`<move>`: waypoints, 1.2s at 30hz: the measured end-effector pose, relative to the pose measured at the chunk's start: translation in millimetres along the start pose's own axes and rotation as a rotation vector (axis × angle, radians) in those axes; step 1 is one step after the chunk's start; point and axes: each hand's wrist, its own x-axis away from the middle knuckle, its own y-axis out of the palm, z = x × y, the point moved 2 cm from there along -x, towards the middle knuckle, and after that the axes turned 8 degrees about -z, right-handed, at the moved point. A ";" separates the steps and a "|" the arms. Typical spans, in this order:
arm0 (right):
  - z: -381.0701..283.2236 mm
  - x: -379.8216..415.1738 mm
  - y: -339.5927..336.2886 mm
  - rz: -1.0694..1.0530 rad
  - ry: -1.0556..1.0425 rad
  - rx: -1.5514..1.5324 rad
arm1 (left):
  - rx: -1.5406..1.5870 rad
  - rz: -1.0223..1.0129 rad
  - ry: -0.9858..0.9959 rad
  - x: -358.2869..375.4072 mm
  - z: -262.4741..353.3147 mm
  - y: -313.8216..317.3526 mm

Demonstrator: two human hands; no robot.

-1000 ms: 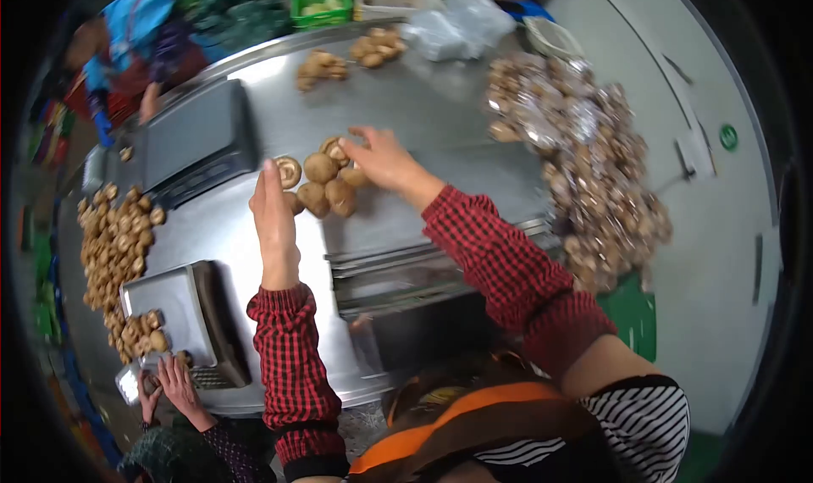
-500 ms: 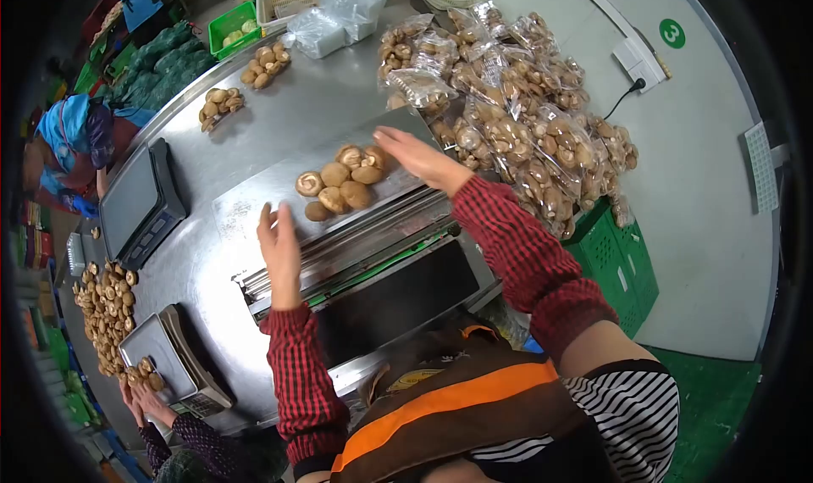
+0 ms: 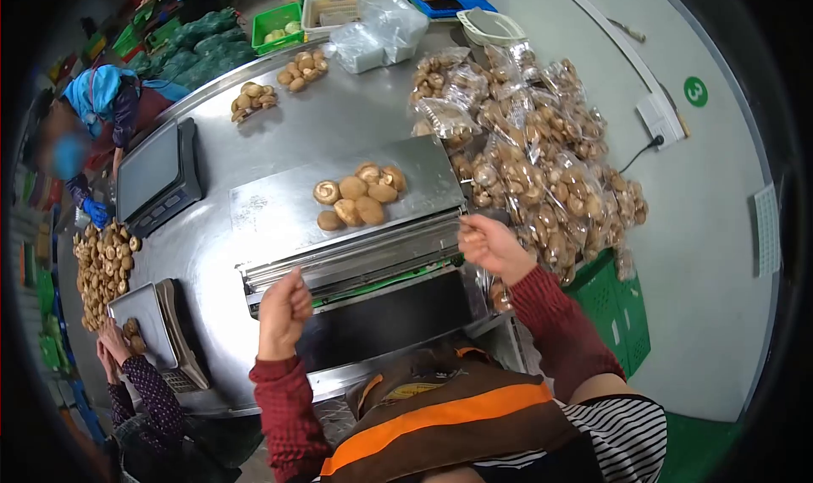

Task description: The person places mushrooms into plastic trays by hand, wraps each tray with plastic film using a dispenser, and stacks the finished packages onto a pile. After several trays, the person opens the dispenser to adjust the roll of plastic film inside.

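Note:
A small cluster of brown mushrooms rests on the steel top plate of a film-wrapping machine. My left hand is closed in a pinch by the left end of the machine's rollers. At their right end my right hand pinches too, thumb against fingers. Clear film may run between the hands, but I cannot make it out. Nearer my body lies the machine's flat black plate.
Bagged mushrooms are heaped to the right, above a green crate. Two scales and loose mushrooms stand left, where two other people work. Two mushroom clusters and plastic bags lie at the back.
Both hands have left the sides of the mushroom cluster and come back toward my body to the rollers. Their fingers, stretched out before, are now closed. The mushrooms stay on the plate.

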 end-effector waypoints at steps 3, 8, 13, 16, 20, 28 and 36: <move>-27.5 11.4 37.7 -0.358 -0.014 -0.187 | 0.261 -0.363 0.123 26.3 41.0 36.0; -123.6 -62.8 116.6 -0.197 -0.662 -0.100 | -0.231 -0.075 0.839 -35.5 133.6 87.6; -97.7 -182.8 24.7 -0.153 -0.554 0.637 | -1.290 0.036 0.615 -154.5 87.9 30.4; -84.8 -160.7 39.3 0.026 -0.335 0.638 | -1.748 -0.095 0.810 -145.6 65.9 21.8; -82.0 -156.3 41.5 0.023 -0.283 0.845 | -1.732 -0.152 0.887 -105.6 72.3 48.8; -107.3 -144.1 45.6 0.050 0.175 1.372 | -1.439 -0.209 0.463 -104.9 69.0 52.7; -95.1 -120.1 16.7 -0.119 -0.347 1.596 | -1.023 -0.242 0.064 -96.3 78.7 9.1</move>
